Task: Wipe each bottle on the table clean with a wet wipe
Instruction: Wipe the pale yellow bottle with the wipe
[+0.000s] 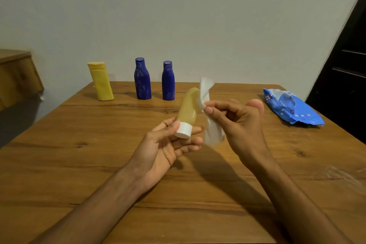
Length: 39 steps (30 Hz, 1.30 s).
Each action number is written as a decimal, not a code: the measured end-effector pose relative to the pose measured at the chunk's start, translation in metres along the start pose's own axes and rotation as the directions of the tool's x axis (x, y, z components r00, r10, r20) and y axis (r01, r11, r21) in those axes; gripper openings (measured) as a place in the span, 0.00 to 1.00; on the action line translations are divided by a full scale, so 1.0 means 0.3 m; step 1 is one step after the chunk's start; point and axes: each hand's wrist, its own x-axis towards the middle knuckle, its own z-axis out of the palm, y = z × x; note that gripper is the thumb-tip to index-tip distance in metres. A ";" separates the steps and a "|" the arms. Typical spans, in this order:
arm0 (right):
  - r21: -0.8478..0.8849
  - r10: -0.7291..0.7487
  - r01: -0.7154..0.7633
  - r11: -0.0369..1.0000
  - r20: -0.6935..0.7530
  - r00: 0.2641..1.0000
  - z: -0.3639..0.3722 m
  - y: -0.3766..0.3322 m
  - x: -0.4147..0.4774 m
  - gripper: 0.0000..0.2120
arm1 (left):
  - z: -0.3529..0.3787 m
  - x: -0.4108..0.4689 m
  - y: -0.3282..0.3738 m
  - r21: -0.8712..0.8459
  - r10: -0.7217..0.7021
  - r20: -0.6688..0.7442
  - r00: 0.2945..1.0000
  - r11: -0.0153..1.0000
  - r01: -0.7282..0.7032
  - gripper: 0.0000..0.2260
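Observation:
My left hand (168, 144) holds a pale yellow bottle (188, 108) by its white cap (183, 129), cap toward me, body tilted away above the table. My right hand (235, 119) pinches a white wet wipe (206, 93) that lies against the bottle's right side, with its tail hanging below my fingers. At the table's far edge stand a yellow bottle (102, 82) and two dark blue bottles (142, 79) (168, 81), all upright.
A torn-open blue wet wipe pack (291, 108) lies at the right of the wooden table (79, 164). A wooden piece of furniture (15, 73) stands off the left edge, a dark door (346, 77) at the right. A pale wall is behind.

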 end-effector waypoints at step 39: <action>-0.193 -0.078 0.114 0.975 0.186 0.979 0.033 -0.016 -0.028 0.07 | -0.008 0.022 -0.024 0.050 -0.005 0.018 1.000 0.999 0.004 0.19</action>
